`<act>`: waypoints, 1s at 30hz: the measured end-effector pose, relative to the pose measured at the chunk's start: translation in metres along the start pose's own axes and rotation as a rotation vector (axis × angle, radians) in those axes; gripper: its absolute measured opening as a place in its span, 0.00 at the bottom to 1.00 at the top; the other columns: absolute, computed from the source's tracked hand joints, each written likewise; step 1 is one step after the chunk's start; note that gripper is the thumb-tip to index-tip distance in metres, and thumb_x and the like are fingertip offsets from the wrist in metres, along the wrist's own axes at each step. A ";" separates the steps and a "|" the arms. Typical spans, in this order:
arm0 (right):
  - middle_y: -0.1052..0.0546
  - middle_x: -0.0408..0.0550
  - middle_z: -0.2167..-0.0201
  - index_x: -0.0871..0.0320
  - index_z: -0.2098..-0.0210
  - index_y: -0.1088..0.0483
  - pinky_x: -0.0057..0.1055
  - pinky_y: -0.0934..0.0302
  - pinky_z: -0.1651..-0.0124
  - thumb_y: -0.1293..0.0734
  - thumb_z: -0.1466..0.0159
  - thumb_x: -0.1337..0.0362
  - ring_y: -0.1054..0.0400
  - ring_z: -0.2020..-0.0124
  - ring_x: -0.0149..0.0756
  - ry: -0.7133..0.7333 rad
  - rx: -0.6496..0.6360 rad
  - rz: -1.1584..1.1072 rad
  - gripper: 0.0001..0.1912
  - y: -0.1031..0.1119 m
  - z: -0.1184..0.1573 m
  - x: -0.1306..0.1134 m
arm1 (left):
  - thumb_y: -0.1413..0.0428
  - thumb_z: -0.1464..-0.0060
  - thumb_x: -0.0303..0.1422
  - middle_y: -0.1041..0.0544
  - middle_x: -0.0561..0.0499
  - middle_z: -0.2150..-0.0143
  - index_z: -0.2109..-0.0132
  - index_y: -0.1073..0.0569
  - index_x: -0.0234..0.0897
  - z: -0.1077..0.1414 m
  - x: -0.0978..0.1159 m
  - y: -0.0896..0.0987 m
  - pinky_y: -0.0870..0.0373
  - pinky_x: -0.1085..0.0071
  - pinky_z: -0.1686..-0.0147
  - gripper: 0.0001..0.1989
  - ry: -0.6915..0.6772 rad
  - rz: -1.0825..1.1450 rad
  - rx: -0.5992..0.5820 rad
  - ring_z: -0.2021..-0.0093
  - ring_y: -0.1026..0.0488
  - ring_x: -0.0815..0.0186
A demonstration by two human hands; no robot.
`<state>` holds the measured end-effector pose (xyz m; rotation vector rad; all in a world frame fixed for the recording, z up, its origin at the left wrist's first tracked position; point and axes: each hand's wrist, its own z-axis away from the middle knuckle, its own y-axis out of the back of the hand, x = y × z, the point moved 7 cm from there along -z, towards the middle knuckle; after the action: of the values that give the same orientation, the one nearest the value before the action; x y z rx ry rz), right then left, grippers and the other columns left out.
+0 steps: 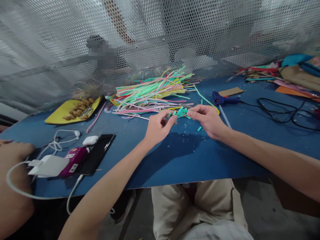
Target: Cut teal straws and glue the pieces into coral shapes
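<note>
Between my two hands is a cluster of short teal pieces (182, 112), which look like cut lengths of pipe cleaner. My left hand (158, 128) pinches teal pieces between thumb and fingers on the cluster's left side. On the right side, my right hand (211, 120) is closed with thumb and index finger on the cluster. A loose teal piece (199, 128) lies on the table just below my right hand, among tiny pale scraps. Right behind my hands lies a large pile of long pastel pipe cleaners (152, 90). My fingers hide part of the cluster.
A blue glue gun (221, 99) with a black cord rests at the right, near a cardboard strip (231, 91). At left are a yellow tray (58, 112) of brown lumps, a phone (97, 155), earbud case (90, 140) and white charger (51, 165). Another person's arm (15, 180) is far left.
</note>
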<state>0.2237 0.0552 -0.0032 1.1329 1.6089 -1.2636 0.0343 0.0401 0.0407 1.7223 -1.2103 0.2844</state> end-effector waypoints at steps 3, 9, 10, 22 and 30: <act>0.17 0.43 0.66 0.54 0.68 0.18 0.34 0.34 0.52 0.18 0.49 0.57 0.28 0.64 0.32 -0.018 -0.009 0.012 0.12 -0.001 0.000 0.001 | 0.44 0.35 0.48 0.21 0.53 0.72 0.59 0.26 0.36 0.000 -0.002 -0.001 0.43 0.76 0.79 0.18 0.004 0.003 -0.008 0.81 0.35 0.75; 0.18 0.45 0.67 0.54 0.64 0.17 0.35 0.35 0.58 0.22 0.43 0.55 0.30 0.66 0.34 0.011 0.010 0.175 0.12 0.004 0.000 -0.005 | 0.45 0.34 0.45 0.21 0.54 0.72 0.57 0.25 0.37 -0.002 -0.007 0.004 0.43 0.75 0.78 0.15 -0.040 -0.044 0.031 0.82 0.37 0.75; 0.18 0.46 0.67 0.54 0.64 0.18 0.36 0.36 0.58 0.24 0.42 0.54 0.30 0.67 0.34 0.040 -0.018 0.251 0.12 0.005 -0.001 -0.007 | 0.45 0.34 0.45 0.21 0.55 0.72 0.58 0.25 0.37 -0.002 -0.007 0.005 0.41 0.75 0.77 0.14 -0.053 -0.076 0.038 0.82 0.37 0.75; 0.19 0.51 0.55 0.53 0.57 0.18 0.41 0.43 0.45 0.36 0.29 0.51 0.31 0.54 0.42 0.494 -0.856 1.171 0.17 0.001 -0.004 -0.035 | 0.45 0.34 0.44 0.20 0.53 0.70 0.54 0.21 0.40 -0.004 -0.012 0.009 0.36 0.71 0.67 0.14 -0.248 -0.470 -0.048 0.74 0.28 0.69; 0.21 0.52 0.60 0.53 0.63 0.19 0.40 0.45 0.49 0.35 0.30 0.52 0.34 0.56 0.44 0.345 -0.999 1.330 0.16 0.019 -0.014 -0.010 | 0.46 0.34 0.41 0.22 0.53 0.72 0.55 0.21 0.40 0.002 -0.010 -0.009 0.38 0.72 0.67 0.13 -0.286 -0.364 -0.443 0.72 0.28 0.68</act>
<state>0.2441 0.0690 0.0038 1.2948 0.9890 0.5655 0.0369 0.0445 0.0281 1.5777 -1.0329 -0.4327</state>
